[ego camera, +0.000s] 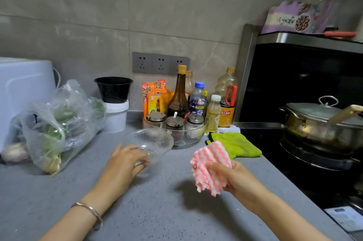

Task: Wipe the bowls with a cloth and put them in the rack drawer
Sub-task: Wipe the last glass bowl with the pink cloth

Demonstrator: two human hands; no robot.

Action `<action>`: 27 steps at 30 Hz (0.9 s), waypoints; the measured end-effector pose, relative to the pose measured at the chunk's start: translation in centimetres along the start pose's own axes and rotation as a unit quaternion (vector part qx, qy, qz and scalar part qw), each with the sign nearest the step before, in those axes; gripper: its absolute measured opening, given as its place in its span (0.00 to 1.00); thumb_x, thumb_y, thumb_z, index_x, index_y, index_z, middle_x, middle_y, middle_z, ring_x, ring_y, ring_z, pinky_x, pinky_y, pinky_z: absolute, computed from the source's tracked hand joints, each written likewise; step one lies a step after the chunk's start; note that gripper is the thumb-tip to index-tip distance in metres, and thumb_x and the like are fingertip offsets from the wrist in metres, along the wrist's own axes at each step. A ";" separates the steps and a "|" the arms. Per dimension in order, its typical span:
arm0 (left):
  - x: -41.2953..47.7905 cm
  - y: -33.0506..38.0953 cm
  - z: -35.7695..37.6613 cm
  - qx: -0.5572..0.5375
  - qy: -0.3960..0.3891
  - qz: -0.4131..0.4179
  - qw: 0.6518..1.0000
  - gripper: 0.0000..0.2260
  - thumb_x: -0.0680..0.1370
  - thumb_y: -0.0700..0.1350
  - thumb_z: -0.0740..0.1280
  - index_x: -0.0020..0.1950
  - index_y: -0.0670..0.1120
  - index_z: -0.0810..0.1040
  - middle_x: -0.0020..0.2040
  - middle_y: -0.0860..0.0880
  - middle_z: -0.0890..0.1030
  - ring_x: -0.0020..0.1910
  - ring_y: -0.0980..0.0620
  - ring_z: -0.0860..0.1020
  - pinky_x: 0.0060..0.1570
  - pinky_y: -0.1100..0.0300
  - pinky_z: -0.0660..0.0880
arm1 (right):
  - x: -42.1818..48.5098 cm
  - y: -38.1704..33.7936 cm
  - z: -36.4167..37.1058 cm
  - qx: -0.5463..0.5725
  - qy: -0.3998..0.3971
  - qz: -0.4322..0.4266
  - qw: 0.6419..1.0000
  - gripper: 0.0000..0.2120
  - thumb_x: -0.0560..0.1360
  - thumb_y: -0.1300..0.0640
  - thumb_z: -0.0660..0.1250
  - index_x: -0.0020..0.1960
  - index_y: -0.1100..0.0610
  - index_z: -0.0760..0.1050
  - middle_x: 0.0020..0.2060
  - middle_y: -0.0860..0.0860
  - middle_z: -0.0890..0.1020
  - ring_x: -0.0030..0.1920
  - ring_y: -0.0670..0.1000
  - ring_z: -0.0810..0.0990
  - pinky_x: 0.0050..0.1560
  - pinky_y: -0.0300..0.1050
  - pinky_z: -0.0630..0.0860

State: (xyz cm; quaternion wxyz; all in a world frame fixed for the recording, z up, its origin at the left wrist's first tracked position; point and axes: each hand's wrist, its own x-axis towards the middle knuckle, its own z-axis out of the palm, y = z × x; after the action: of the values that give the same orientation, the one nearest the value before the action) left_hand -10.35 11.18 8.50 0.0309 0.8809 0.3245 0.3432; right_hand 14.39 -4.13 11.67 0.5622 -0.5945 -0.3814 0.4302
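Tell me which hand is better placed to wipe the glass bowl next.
Right, probably: the right hand holds the pink-and-white cloth near the glass bowl, while the left hand grips that bowl.

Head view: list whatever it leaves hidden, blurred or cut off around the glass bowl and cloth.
Head view only:
Glass bowl: motion-blurred and clear, so wetness or dirt unreadable; left hand covers its near rim.
Pink-and-white cloth: far side hidden behind its own folds and the right hand.
Lidded pot: cut off by the right edge; lid hides contents.
Rack drawer: outside frame.
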 end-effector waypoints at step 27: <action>6.3 19.6 3.7 -0.488 0.171 -0.251 0.818 0.29 0.80 0.56 0.52 0.26 0.42 0.74 0.18 0.51 0.72 0.18 0.60 0.68 0.21 0.71 0.65 | 0.2 -1.9 -4.7 -0.263 0.160 -0.404 0.861 0.23 0.74 0.37 0.59 0.67 0.41 0.68 0.66 0.41 0.69 0.68 0.42 0.66 0.66 0.40 0.65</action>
State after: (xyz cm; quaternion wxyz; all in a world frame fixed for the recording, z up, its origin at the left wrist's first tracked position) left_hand 6.28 0.09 14.76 0.4854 0.5657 0.3245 0.5823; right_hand 18.91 -5.37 13.57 0.5629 -0.5747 -0.5917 -0.0523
